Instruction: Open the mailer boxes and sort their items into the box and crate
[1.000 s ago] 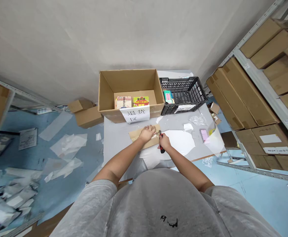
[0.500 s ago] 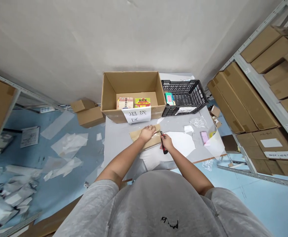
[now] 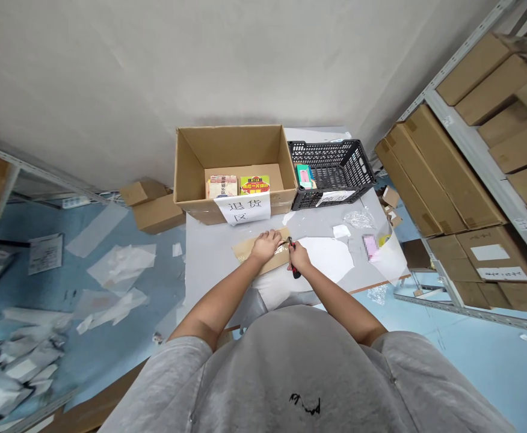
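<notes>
Mailer: a flat cardboard mailer (image 3: 251, 250) lies angled on the counter (image 3: 209, 264), with clear tape (image 3: 281, 247) across its right end.

Left hand: the left hand (image 3: 266, 245) lies on the mailer, its fingers (image 3: 274, 236) spread apart and pressing down.

Right hand: the right hand (image 3: 299, 258) sits just right of the mailer, its fingers (image 3: 298, 263) clamped around the red-and-black handle of a cutter (image 3: 295, 272). The cutter's tip reaches the taped end; the blade is too small to make out.

Beyond the mailer: a carton (image 3: 231, 144) holding two books (image 3: 222, 187) carries a paper sign (image 3: 242, 208). A black crate (image 3: 331, 168) stands beside it.

Right of the mailer: a white sheet (image 3: 324, 258) lies touching its end, with bubble wrap (image 3: 359, 219) farther off.

Risk, slip: the cutter works close to the left hand, so a sudden slip off the tape could nick those fingers.

Risk, depth: pressing too hard could drive the blade through the cardboard and mark whatever is inside.

Risk, shifting: the mailer sits loose on the smooth counter, so it could slide if the left hand eases off.
</notes>
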Demonstrator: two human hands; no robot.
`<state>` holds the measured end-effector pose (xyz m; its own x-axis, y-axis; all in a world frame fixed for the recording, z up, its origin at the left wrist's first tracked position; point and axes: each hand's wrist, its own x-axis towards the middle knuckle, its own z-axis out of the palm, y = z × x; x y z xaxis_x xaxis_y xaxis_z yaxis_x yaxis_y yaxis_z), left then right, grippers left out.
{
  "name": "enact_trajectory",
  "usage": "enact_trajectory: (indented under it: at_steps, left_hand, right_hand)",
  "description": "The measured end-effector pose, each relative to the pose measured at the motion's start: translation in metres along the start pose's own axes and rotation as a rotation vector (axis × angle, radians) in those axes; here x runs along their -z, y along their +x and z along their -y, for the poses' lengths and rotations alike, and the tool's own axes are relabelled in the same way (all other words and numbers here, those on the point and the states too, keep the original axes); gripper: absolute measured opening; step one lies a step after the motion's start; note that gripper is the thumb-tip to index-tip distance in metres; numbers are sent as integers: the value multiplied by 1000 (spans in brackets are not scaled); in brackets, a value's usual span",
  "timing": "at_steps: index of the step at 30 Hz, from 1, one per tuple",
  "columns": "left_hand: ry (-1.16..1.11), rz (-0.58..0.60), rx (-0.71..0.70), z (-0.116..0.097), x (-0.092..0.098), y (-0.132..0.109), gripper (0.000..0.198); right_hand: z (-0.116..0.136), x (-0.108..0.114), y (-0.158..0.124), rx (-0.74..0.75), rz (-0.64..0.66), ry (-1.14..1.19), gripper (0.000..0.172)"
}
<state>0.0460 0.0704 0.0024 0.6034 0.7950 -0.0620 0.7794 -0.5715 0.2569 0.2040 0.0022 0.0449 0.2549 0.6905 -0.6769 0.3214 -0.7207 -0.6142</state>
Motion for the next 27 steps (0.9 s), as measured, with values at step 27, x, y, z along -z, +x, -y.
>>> enact_trajectory:
  at_steps: [27]
  left_hand:
    - [-238, -157, 129, -28, -10, -22, 46]
  right_hand:
    - [2, 32, 112, 329, -30, -253, 41]
